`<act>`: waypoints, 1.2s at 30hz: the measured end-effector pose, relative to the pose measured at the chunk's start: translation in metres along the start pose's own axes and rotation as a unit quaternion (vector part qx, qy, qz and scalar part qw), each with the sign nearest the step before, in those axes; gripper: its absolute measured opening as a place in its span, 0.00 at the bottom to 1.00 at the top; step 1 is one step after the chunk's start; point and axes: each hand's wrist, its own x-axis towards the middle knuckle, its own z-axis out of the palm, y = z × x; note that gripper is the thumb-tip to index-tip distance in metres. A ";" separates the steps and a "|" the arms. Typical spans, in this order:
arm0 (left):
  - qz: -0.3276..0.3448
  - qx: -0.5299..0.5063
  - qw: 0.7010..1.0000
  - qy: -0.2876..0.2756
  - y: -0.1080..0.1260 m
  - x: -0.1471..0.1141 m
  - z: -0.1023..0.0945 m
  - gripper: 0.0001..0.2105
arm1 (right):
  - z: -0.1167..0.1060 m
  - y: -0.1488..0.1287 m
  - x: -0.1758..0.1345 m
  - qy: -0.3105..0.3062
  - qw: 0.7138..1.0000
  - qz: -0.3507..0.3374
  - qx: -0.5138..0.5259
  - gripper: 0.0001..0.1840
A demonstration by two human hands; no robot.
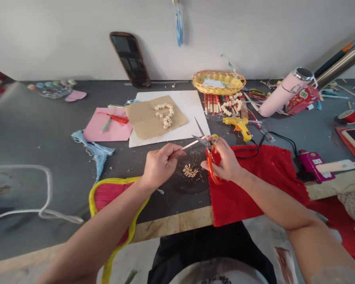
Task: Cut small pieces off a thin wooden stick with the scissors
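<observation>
Pinched in my left hand (163,163) is a thin pale wooden stick (191,144), pointing up to the right. My right hand (224,161) grips orange-handled scissors (211,169), and its fingers are also near the stick's far end. The scissor blades are spread apart and cross the stick there; whether they touch it I cannot tell. On the dark table beneath both hands lies a small pile of short wooden pieces (190,170). Beyond the hands, brown paper (139,118) carries a curved shape made of similar pieces (166,114).
A red cloth (254,185) lies under my right forearm. Behind it are a yellow glue gun (239,127), a wicker basket (219,82) and a pink bottle (284,94). A phone (130,59) leans on the wall. Blue tassels (96,152) and pink paper (105,128) lie left.
</observation>
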 end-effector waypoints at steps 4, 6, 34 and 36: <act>-0.031 -0.022 0.999 -0.030 0.004 0.001 -0.003 0.09 | 0.000 0.000 0.000 -0.007 1.000 0.002 -0.020 0.38; -0.042 -0.026 0.998 -0.036 0.004 0.001 -0.004 0.09 | -0.001 0.000 0.001 -0.013 1.000 0.002 -0.022 0.37; -0.075 -0.042 0.996 -0.022 0.006 0.003 -0.003 0.08 | -0.005 -0.001 0.003 -0.026 0.998 0.005 -0.055 0.35; -0.072 -0.048 0.996 -0.026 0.007 0.003 -0.004 0.08 | -0.005 0.000 0.003 -0.032 0.998 0.005 -0.061 0.35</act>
